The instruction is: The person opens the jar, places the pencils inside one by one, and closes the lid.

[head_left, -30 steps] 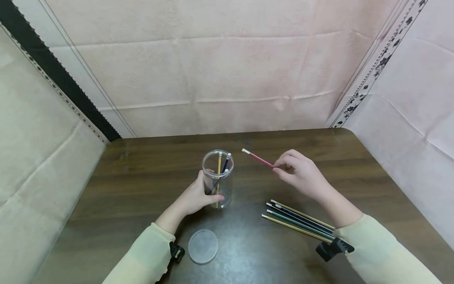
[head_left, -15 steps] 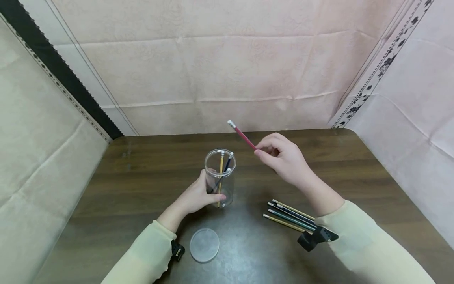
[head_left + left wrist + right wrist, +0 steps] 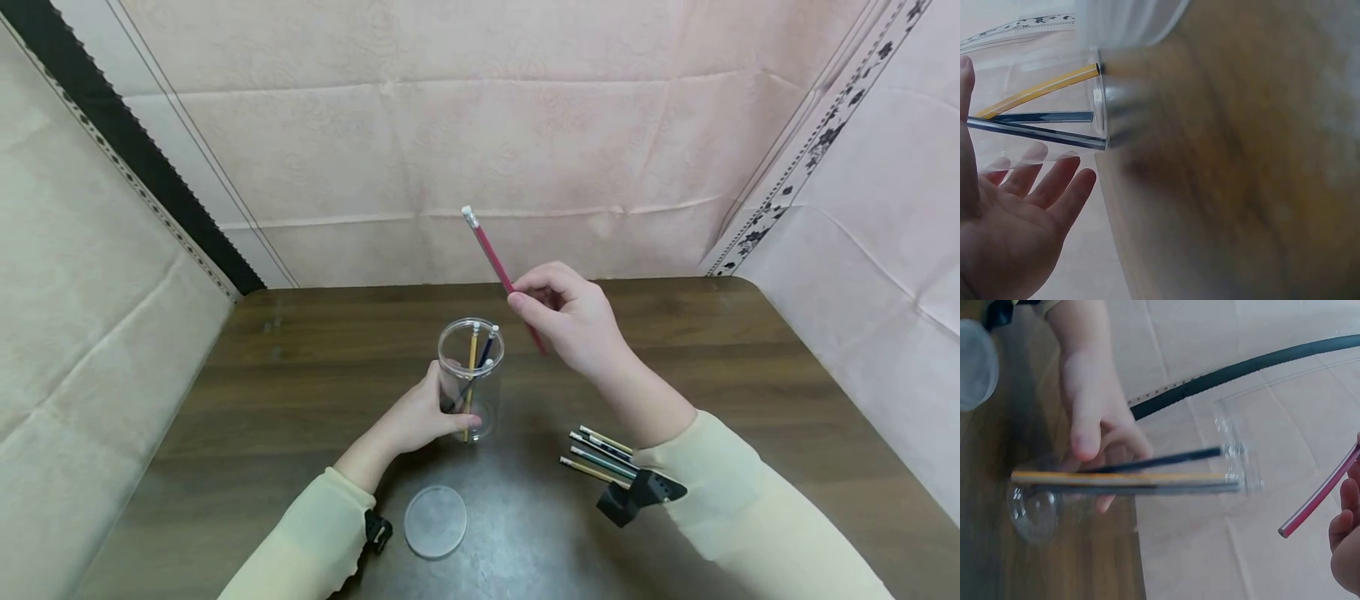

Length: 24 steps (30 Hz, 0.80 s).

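Observation:
My left hand (image 3: pixel 412 421) grips a clear plastic jar (image 3: pixel 491 392) standing upright on the table, thumb on the near side and fingers round behind. Inside lean a yellow pencil (image 3: pixel 1041 90) and two dark pencils (image 3: pixel 1172 461), eraser ends up. Up and to the right of the jar's mouth, my right hand (image 3: pixel 570 312) pinches a pink-red pencil (image 3: pixel 491 257) between thumb and fingers. This pencil is tilted, its white eraser end up and to the left; its lower, unsharpened end (image 3: pixel 1288 531) shows in the right wrist view, apart from the jar.
A round translucent lid (image 3: pixel 436 522) lies on the brown wooden table (image 3: pixel 315 367) in front of the jar. Several pencils (image 3: pixel 600 467) lie side by side on the right, partly hidden by my right sleeve and wrist camera (image 3: pixel 637 496). Pale cloth (image 3: pixel 450 150) hangs behind the table.
My right hand has moved left and upward towards the jar, turning the pink-red pencil from nearly level to steeply tilted. The left hand keeps its hold on the jar.

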Tool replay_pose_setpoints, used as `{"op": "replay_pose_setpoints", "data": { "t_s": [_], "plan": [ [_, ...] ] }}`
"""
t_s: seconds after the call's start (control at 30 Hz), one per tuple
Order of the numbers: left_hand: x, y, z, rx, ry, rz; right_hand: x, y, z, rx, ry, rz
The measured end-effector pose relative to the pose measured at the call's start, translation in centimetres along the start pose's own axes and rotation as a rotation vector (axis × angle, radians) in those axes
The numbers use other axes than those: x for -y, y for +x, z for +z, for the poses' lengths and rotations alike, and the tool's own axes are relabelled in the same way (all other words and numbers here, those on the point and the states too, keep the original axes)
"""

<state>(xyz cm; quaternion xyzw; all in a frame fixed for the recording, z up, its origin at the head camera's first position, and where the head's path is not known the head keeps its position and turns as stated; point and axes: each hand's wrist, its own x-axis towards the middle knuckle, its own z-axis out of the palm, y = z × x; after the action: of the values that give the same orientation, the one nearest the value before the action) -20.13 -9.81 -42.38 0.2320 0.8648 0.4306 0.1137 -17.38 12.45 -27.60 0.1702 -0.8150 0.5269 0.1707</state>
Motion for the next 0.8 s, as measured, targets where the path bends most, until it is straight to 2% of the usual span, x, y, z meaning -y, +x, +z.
{"op": "replay_pose_setpoints", "data": {
  "t_s": [0.13, 0.23, 0.43, 0.63, 0.8],
  "plan": [
    [0.1, 0.0, 0.1, 0.011, 0.001, 0.007, 0.5, 0.5, 0.9, -0.030, 0.079, -0.017],
    [0.2, 0.0, 0.1, 0.017, -0.004, 0.017, 0.8, 0.8, 1.8, -0.060, 0.190, -0.025],
    [0.2, -0.1, 0.2, 0.023, -0.020, 0.019, 0.5, 1.0, 3.5, -0.145, 0.403, 0.028],
    [0.1, -0.1, 0.1, 0.022, -0.024, 0.009, -1.1, 0.5, 4.6, -0.198, 0.420, 0.105],
    [0.0, -0.2, -0.2, 0.013, -0.016, 0.032, -2.3, 0.1, 5.0, -0.194, 0.431, 0.124]
  ]
}}
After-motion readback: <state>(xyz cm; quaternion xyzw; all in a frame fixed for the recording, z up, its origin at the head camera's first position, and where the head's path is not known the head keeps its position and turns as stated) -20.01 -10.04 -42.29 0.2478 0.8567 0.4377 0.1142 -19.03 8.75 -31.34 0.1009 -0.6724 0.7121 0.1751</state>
